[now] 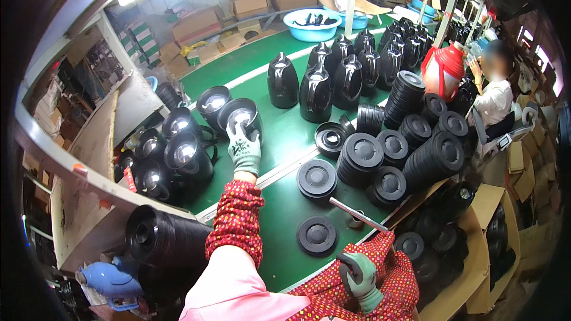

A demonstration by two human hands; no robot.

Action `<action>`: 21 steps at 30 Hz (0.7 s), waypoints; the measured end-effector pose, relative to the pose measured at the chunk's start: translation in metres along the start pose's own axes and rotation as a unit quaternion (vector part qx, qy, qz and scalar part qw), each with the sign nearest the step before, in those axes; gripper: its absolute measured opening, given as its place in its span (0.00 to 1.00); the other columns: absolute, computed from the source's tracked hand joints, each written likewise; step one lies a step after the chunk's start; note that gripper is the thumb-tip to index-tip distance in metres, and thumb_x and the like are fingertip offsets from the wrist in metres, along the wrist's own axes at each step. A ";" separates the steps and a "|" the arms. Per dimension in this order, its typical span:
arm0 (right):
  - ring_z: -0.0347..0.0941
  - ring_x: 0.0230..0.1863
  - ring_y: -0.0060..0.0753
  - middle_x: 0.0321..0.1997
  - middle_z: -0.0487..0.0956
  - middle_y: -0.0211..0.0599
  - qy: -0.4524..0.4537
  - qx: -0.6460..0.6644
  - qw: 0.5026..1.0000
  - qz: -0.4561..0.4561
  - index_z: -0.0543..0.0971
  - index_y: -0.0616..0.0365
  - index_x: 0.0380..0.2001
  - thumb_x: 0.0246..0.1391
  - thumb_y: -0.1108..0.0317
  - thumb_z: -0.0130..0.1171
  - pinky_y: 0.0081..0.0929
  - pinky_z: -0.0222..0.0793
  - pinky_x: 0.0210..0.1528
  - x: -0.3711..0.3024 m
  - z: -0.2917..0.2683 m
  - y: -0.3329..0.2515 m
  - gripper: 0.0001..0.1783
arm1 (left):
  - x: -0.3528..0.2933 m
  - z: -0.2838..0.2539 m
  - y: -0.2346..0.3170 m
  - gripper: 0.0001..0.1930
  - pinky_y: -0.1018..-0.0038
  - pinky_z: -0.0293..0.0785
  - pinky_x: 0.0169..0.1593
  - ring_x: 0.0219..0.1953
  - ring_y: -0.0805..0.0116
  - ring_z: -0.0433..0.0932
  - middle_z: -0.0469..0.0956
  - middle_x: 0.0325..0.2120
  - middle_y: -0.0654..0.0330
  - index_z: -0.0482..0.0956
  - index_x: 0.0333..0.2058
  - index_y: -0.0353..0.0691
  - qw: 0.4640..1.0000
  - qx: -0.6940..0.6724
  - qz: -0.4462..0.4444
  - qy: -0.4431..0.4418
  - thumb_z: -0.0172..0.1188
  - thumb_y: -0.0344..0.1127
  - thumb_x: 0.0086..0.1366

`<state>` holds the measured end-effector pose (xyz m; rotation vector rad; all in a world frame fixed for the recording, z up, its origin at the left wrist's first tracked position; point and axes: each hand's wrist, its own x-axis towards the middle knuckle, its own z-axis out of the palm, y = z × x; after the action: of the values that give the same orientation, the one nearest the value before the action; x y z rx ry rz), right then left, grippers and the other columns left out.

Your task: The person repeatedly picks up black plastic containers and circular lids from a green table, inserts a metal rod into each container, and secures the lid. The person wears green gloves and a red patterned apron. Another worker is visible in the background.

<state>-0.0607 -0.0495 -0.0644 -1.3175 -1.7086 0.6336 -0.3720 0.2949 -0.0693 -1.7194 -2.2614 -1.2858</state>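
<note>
At the left of the green work table, my left hand (244, 150), in a grey-green glove, grips the near rim of a black jug body (247, 107) with a shiny inside. Beside it, another black jug body (213, 102) stands close, and several more are clustered to the left. Low in the view, my right hand (360, 279), also gloved, is closed near my red patterned apron (389, 273). A small curved black piece (351, 266) shows at its fingers; I cannot tell its kind. Above that hand lies a round black disc (316, 236) on the table.
Stacks of black discs (361, 153) stand right of centre. Behind them are rows of upright black jugs (315, 92) and a red jug (443, 68). A metal bar (360, 214) juts over the table's near edge. Right are an open carton (476, 244) and a seated person (495, 98).
</note>
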 end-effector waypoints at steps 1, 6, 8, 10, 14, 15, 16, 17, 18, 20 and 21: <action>0.84 0.44 0.51 0.45 0.86 0.47 -0.007 0.003 1.000 0.010 0.86 0.60 0.51 0.55 0.72 0.69 0.39 0.79 0.47 0.000 0.001 0.000 0.18 | 0.004 0.001 -0.008 0.28 0.55 0.79 0.57 0.56 0.42 0.81 0.64 0.71 0.48 0.77 0.59 0.38 1.000 0.001 0.004 0.005 0.71 0.40 0.61; 0.81 0.56 0.43 0.59 0.81 0.49 0.017 0.112 0.987 0.110 0.79 0.62 0.61 0.60 0.72 0.67 0.33 0.78 0.55 0.017 -0.006 0.004 0.25 | -0.037 -0.042 0.028 0.19 0.56 0.79 0.56 0.56 0.41 0.81 0.74 0.65 0.43 0.80 0.47 0.38 0.982 -0.110 0.154 0.009 0.71 0.34 0.57; 0.79 0.61 0.43 0.65 0.78 0.48 0.009 0.090 0.992 0.089 0.72 0.60 0.68 0.60 0.71 0.69 0.33 0.77 0.57 0.039 -0.022 0.006 0.34 | -0.071 -0.093 0.060 0.17 0.57 0.81 0.53 0.52 0.41 0.83 0.77 0.61 0.42 0.82 0.44 0.39 0.962 -0.161 0.220 -0.029 0.71 0.31 0.54; 0.75 0.65 0.43 0.69 0.74 0.44 -0.016 0.273 0.956 0.109 0.63 0.57 0.75 0.60 0.64 0.72 0.37 0.78 0.58 0.069 -0.026 0.001 0.45 | -0.096 -0.155 0.081 0.17 0.59 0.83 0.49 0.49 0.41 0.85 0.80 0.57 0.42 0.83 0.41 0.40 0.944 -0.186 0.255 -0.093 0.72 0.26 0.50; 0.69 0.72 0.43 0.74 0.68 0.42 -0.090 0.391 0.856 0.325 0.45 0.53 0.81 0.62 0.45 0.70 0.45 0.83 0.54 0.106 -0.063 -0.087 0.59 | -0.136 -0.216 0.107 0.17 0.62 0.84 0.45 0.44 0.46 0.87 0.81 0.55 0.43 0.84 0.40 0.39 0.851 -0.221 0.392 -0.271 0.76 0.25 0.50; 0.74 0.67 0.40 0.67 0.75 0.44 -0.094 0.412 0.853 0.305 0.53 0.56 0.79 0.62 0.48 0.72 0.38 0.84 0.53 0.104 -0.065 -0.091 0.54 | -0.142 -0.226 0.113 0.17 0.62 0.84 0.45 0.45 0.45 0.88 0.81 0.55 0.42 0.84 0.40 0.39 0.814 -0.213 0.463 -0.277 0.76 0.26 0.50; 0.77 0.65 0.38 0.64 0.77 0.44 -0.109 0.433 0.845 0.294 0.58 0.58 0.77 0.63 0.51 0.71 0.37 0.84 0.54 0.096 -0.066 -0.093 0.49 | -0.158 -0.231 0.115 0.17 0.62 0.84 0.48 0.47 0.42 0.87 0.82 0.54 0.43 0.84 0.39 0.39 0.802 -0.233 0.449 -0.319 0.77 0.28 0.50; 0.79 0.62 0.36 0.61 0.80 0.43 -0.125 0.453 0.836 0.283 0.64 0.59 0.74 0.64 0.54 0.71 0.36 0.84 0.55 0.089 -0.068 -0.094 0.43 | -0.166 -0.237 0.122 0.21 0.61 0.83 0.52 0.49 0.43 0.87 0.82 0.54 0.42 0.83 0.45 0.40 0.778 -0.254 0.450 -0.357 0.77 0.29 0.51; 0.81 0.59 0.34 0.61 0.81 0.41 -0.109 0.515 0.799 0.289 0.71 0.61 0.69 0.66 0.60 0.68 0.33 0.83 0.58 0.073 -0.072 -0.089 0.33 | -0.170 -0.238 0.119 0.25 0.62 0.82 0.53 0.48 0.46 0.88 0.83 0.51 0.43 0.80 0.50 0.39 0.768 -0.323 0.436 -0.342 0.76 0.28 0.53; 0.82 0.58 0.39 0.62 0.81 0.45 -0.062 0.557 0.772 0.299 0.72 0.63 0.68 0.68 0.63 0.65 0.36 0.83 0.59 0.046 -0.075 -0.078 0.30 | -0.188 -0.224 0.091 0.33 0.69 0.77 0.56 0.47 0.59 0.84 0.81 0.48 0.49 0.68 0.64 0.34 0.799 -0.453 0.254 -0.302 0.70 0.26 0.61; 0.83 0.57 0.41 0.60 0.82 0.46 -0.041 0.563 0.765 0.308 0.73 0.64 0.66 0.69 0.64 0.63 0.37 0.83 0.58 0.029 -0.079 -0.075 0.27 | -0.197 -0.217 0.077 0.37 0.72 0.75 0.58 0.46 0.66 0.82 0.80 0.46 0.52 0.61 0.71 0.31 0.793 -0.522 0.168 -0.264 0.67 0.26 0.65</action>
<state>-0.0326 -0.0535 0.0442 -0.8669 -0.5663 1.7617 -0.3270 0.0105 0.0259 -2.9181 -1.1722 -2.4175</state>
